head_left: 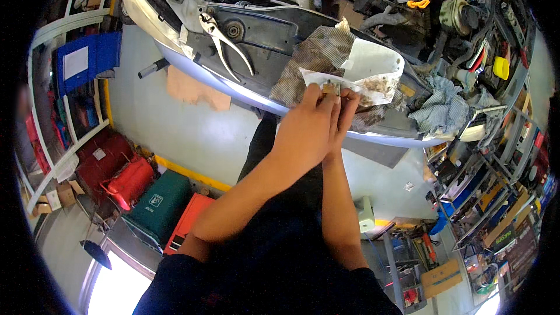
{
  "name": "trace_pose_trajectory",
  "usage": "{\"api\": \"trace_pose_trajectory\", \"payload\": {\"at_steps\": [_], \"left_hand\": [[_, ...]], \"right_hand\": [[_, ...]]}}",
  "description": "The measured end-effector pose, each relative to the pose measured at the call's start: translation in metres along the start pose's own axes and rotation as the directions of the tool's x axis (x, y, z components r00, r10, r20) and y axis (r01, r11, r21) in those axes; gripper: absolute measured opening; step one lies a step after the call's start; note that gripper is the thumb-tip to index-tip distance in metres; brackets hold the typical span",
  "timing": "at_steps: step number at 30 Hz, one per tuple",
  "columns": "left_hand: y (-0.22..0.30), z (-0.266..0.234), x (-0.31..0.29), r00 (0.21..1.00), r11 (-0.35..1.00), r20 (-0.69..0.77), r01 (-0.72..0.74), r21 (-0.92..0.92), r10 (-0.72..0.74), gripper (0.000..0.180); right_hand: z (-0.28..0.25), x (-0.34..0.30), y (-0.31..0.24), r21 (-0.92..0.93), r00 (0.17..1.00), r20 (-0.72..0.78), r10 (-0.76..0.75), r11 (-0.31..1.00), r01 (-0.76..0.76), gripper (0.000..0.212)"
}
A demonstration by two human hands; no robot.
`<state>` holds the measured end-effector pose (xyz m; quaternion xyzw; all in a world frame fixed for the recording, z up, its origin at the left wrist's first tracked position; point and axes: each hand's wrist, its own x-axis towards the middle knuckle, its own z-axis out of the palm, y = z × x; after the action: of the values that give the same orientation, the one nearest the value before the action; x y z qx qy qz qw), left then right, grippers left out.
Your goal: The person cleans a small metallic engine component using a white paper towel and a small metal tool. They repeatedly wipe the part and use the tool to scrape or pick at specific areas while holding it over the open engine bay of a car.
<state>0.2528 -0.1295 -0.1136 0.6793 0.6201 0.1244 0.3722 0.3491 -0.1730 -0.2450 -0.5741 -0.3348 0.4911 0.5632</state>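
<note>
My left hand (308, 131) and my right hand (343, 118) meet over the front edge of an open car engine bay. Their fingertips pinch a small brass-coloured metal part (331, 88), partly hidden by the fingers. Just beyond them sits a white cut-open plastic container (376, 61), with brown grime on its near inner side. Under and left of it lies a dirty striped cloth (318, 52). Farther left, slip-joint pliers (219, 41) rest on the black front panel, handles toward me.
A crumpled grey-blue rag (440, 105) lies to the right on the car front. An orange dipstick handle (418, 4) and a yellow cap (501, 67) show in the engine bay. Cardboard (198, 88) lies on the floor. Toolboxes stand lower left, including a green case (157, 201); cluttered shelves are at right.
</note>
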Motion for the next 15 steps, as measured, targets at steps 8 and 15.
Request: {"api": "trace_pose_trajectory", "payload": {"at_steps": [8, 15], "left_hand": [[0.001, -0.007, 0.003, 0.999, 0.998, 0.036, 0.04, -0.056, -0.038, 0.036], [-0.002, -0.006, 0.01, 0.998, 0.999, 0.039, 0.046, -0.025, -0.045, 0.035]], "right_hand": [[0.006, 0.001, -0.014, 0.001, 1.0, 0.004, -0.007, 1.0, 0.007, 0.019], [0.003, 0.004, -0.007, -0.032, 1.0, -0.008, -0.015, 0.999, 0.014, 0.019]]}}
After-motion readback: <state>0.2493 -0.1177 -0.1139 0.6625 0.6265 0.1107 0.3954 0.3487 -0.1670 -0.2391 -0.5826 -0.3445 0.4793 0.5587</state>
